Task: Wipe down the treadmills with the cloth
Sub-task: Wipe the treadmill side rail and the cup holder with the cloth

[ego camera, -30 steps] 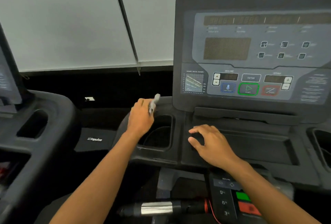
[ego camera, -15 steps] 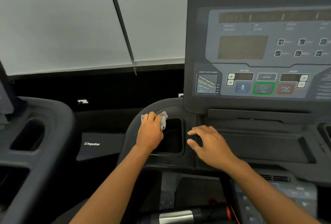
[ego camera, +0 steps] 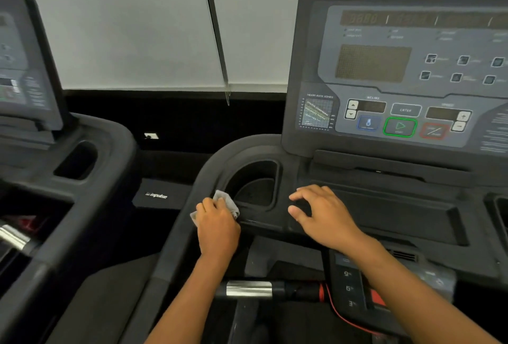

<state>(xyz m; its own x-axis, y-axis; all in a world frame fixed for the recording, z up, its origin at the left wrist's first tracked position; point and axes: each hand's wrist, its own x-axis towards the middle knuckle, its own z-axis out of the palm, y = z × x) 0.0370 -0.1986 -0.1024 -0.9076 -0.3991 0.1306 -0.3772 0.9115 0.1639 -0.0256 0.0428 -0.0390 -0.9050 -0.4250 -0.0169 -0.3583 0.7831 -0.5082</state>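
Under the left hand (ego camera: 218,226), closed on the cloth (ego camera: 229,204), lies the cupholder (ego camera: 254,184) rim; the right hand (ego camera: 321,213) rests open beside it, apparently bracing.

Cloth (ego camera: 226,203) and hands apparently rest on treadmill console (ego camera: 291,178).

a gym: two impulse-branded treadmills (ego camera: 302,156) side by side, the right one's console (ego camera: 398,68) with heart rate chart, incline and speed buttons, pulse-grip handlebar (ego camera: 248,288) below.
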